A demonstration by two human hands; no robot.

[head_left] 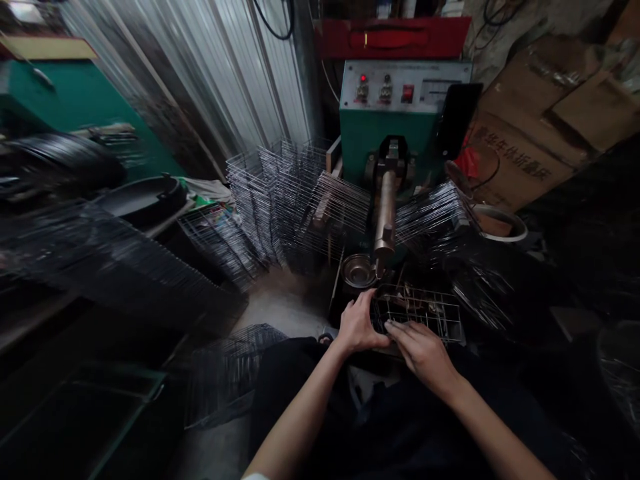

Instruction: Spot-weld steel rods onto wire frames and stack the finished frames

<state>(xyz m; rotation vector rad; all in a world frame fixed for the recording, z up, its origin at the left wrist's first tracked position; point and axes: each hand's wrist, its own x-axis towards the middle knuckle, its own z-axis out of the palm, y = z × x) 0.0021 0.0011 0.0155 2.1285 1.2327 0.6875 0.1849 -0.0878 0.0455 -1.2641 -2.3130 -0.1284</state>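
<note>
Step in hand, by the look of it: setting a small rectangular bare-wire rack [429,307] in position below the slim cylindrical metal arm [385,210] of a teal box-shaped machine [365,137]. Rack sits at the machine's front, just below the arm's lower tip, nearer the person. Left hand [357,325] at the rack's left end, thumb and fingers spread wide, fingertips near its far left corner; can't say if they clamp the wire. Right hand [420,348] over the near edge, fingers nearly straight and close together, thumb hidden; can't say if it pinches anything. Next move, I'd judge, calls for a level rack, steadied from both ends, fingertips clear of the arm's tip.

Counts: two hands, one rack at the hands, one arm, one round shallow metal dish [359,270] just left of the tip, one lit red lamp [363,79] and one red rocker switch [407,93] on the machine's panel, one black phone-like slab [459,120] at its right edge. Grey wire grids [277,197] left of the machine: many, too overlapped and blurred to count
</note>
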